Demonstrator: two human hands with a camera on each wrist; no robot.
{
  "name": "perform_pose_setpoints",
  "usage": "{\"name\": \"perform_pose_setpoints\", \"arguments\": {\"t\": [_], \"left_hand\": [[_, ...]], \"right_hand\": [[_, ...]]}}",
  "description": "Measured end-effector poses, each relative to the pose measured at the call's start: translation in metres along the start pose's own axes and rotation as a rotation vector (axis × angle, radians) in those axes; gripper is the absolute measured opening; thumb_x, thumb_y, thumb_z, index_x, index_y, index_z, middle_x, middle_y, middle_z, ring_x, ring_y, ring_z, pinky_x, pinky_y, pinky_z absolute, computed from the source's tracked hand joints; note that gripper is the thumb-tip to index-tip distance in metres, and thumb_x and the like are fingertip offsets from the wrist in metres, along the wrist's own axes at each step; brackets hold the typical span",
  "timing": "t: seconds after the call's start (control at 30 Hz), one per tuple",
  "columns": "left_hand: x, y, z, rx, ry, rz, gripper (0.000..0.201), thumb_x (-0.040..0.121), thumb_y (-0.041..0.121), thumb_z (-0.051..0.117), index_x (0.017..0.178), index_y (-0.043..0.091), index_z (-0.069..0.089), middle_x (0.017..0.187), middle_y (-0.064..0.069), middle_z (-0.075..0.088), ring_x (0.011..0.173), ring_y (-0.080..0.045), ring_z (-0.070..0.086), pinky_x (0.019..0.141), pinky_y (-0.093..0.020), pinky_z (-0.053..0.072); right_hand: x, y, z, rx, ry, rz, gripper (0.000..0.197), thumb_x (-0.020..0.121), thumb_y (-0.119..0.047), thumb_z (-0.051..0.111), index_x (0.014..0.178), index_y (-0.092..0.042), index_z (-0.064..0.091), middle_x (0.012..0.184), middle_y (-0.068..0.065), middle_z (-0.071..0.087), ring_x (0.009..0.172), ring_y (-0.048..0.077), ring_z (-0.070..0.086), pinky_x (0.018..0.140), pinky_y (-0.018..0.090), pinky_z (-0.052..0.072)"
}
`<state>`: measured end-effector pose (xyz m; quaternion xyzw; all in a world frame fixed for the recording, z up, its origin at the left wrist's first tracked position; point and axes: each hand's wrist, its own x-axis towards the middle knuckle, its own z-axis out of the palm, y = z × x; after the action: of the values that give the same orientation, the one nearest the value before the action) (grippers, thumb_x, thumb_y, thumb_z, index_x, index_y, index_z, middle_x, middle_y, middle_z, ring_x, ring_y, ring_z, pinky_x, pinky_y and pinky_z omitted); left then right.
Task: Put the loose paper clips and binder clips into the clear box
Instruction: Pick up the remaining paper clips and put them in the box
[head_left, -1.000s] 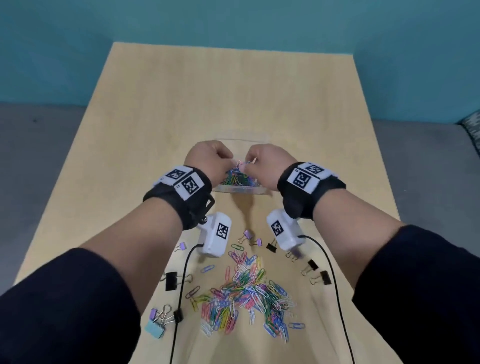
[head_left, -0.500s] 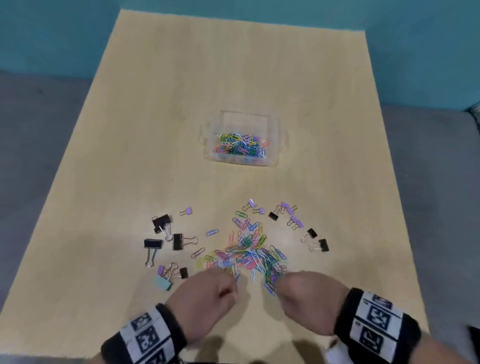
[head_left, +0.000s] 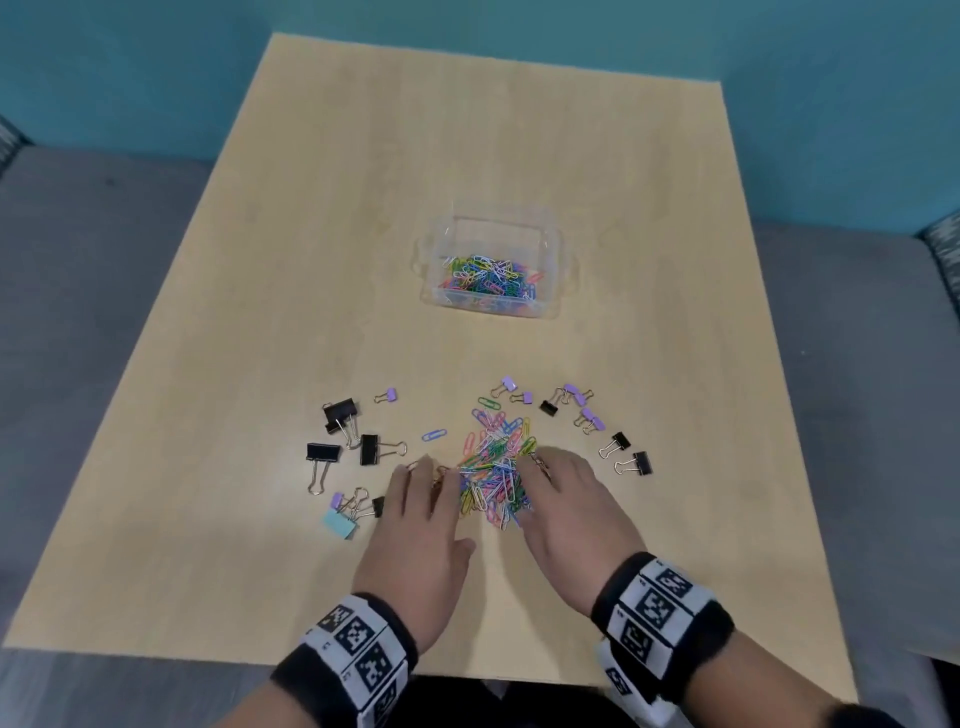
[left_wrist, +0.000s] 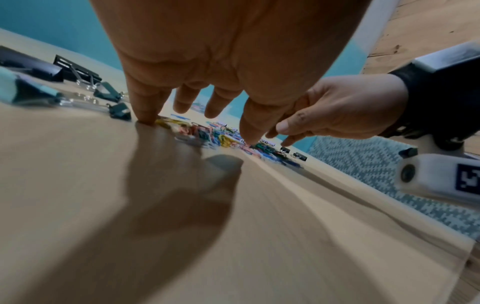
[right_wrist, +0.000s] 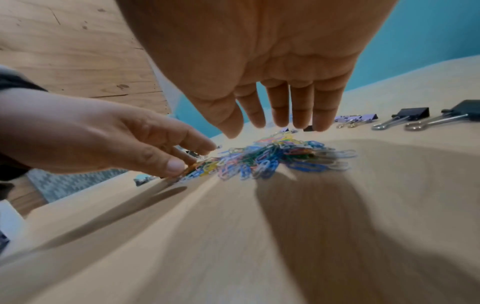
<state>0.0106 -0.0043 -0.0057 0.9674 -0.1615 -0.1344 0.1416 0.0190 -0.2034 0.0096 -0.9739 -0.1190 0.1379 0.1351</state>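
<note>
The clear box (head_left: 555, 260) stands mid-table with several coloured paper clips inside. A loose pile of paper clips (head_left: 496, 465) lies nearer me, also visible as the paper clip pile (right_wrist: 272, 157) and the pile (left_wrist: 207, 133). My left hand (head_left: 434, 493) lies against the pile's left side, fingers straight, little fingertip on the table. My right hand (head_left: 550, 483) flanks the pile's right side with straight fingers (right_wrist: 280, 107) hovering just above the clips. Neither hand holds anything. Black binder clips (head_left: 358, 441) lie to the left, and purple and black binder clips (head_left: 587, 415) to the right.
A light blue binder clip (head_left: 340, 522) and small purple ones sit just left of my left hand. One blue paper clip (head_left: 434, 435) lies apart from the pile. The wooden table (head_left: 467, 130) has grey floor around it and a teal wall behind.
Both hands left the box, where they had been over the clips, and drew back toward me. They were curled at the pile's near edge; now they lie open on either side of it.
</note>
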Motion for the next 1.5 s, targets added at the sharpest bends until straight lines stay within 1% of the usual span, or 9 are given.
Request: {"name": "perform_pose_setpoints", "arguments": {"t": [0.1,0.27,0.43,0.53,0.63,0.9,1.07,1.2,1.5], "left_hand": [[0.002,0.006,0.001,-0.037,0.018,0.068,0.064,0.078,0.029,0.063,0.134,0.007,0.041,0.134,-0.018,0.043,0.125,-0.035,0.035,0.109,-0.041,0.028],[0.031,0.006,-0.011,-0.093,0.085,0.067,0.057,0.081,0.012,0.061,0.134,0.006,0.042,0.136,-0.02,0.045,0.122,-0.037,0.043,0.101,-0.043,0.04],[0.089,-0.007,-0.009,0.062,-0.073,0.049,0.063,0.084,0.023,0.014,0.144,0.004,0.022,0.15,-0.018,0.025,0.14,-0.034,0.016,0.113,-0.045,0.021],[0.084,-0.006,-0.014,0.13,-0.047,0.031,0.057,0.077,0.014,0.044,0.131,-0.004,0.042,0.131,-0.022,0.048,0.129,-0.039,0.037,0.109,-0.048,0.03],[0.058,-0.003,-0.014,0.135,0.075,0.07,0.049,0.06,-0.001,0.068,0.108,-0.004,0.06,0.106,-0.021,0.063,0.107,-0.04,0.057,0.095,-0.047,0.047],[0.023,-0.005,-0.004,-0.006,0.022,0.133,0.052,0.075,0.017,0.068,0.124,0.01,0.054,0.126,-0.012,0.056,0.116,-0.033,0.051,0.095,-0.042,0.048],[0.019,-0.006,-0.008,-0.077,-0.074,-0.007,0.082,0.076,0.033,0.069,0.144,0.021,0.024,0.148,-0.009,0.028,0.127,-0.03,0.03,0.103,-0.039,0.037],[0.044,0.003,-0.006,-0.068,-0.067,0.017,0.084,0.077,0.039,0.068,0.145,0.025,0.02,0.152,-0.006,0.019,0.127,-0.027,0.021,0.104,-0.039,0.036],[0.076,0.008,-0.005,-0.025,0.005,0.063,0.039,0.076,0.007,0.057,0.112,0.02,0.056,0.117,-0.005,0.046,0.095,-0.026,0.04,0.086,-0.033,0.042]], "right_hand": [[0.005,-0.002,0.01,-0.05,-0.049,0.033,0.064,0.089,-0.035,0.054,0.143,-0.009,0.032,0.146,0.017,0.035,0.138,0.036,0.028,0.108,0.046,0.035],[0.016,-0.01,-0.003,-0.039,-0.033,-0.017,0.052,0.088,-0.025,0.051,0.135,-0.007,0.041,0.132,0.013,0.049,0.127,0.035,0.041,0.101,0.044,0.041],[0.061,-0.01,-0.015,-0.003,-0.014,-0.134,0.059,0.085,-0.004,0.045,0.142,-0.001,0.031,0.146,0.019,0.035,0.137,0.034,0.028,0.115,0.039,0.024],[0.08,-0.013,-0.006,-0.055,-0.128,-0.176,0.065,0.087,-0.006,0.042,0.147,0.0,0.018,0.155,0.019,0.017,0.144,0.032,0.014,0.118,0.038,0.015],[0.079,-0.013,0.005,-0.145,-0.17,-0.187,0.065,0.088,-0.011,0.043,0.147,0.001,0.018,0.154,0.022,0.019,0.144,0.035,0.014,0.114,0.046,0.025],[0.005,0.003,-0.003,-0.025,-0.032,-0.191,0.052,0.08,-0.011,0.047,0.132,-0.009,0.044,0.129,0.009,0.05,0.117,0.031,0.047,0.096,0.041,0.046],[-0.028,0.01,-0.005,0.017,-0.16,0.254,0.082,0.083,-0.048,0.058,0.148,-0.028,0.012,0.144,0.002,0.025,0.115,0.027,0.038,0.087,0.036,0.047],[-0.005,-0.002,0.006,-0.01,-0.123,0.209,0.085,0.082,-0.054,0.058,0.148,-0.029,0.011,0.146,0.003,0.025,0.114,0.028,0.035,0.086,0.038,0.047],[0.04,-0.014,-0.003,-0.032,-0.119,0.116,0.055,0.079,-0.005,0.053,0.13,-0.017,0.04,0.127,0.008,0.04,0.105,0.03,0.038,0.074,0.035,0.044]]}}
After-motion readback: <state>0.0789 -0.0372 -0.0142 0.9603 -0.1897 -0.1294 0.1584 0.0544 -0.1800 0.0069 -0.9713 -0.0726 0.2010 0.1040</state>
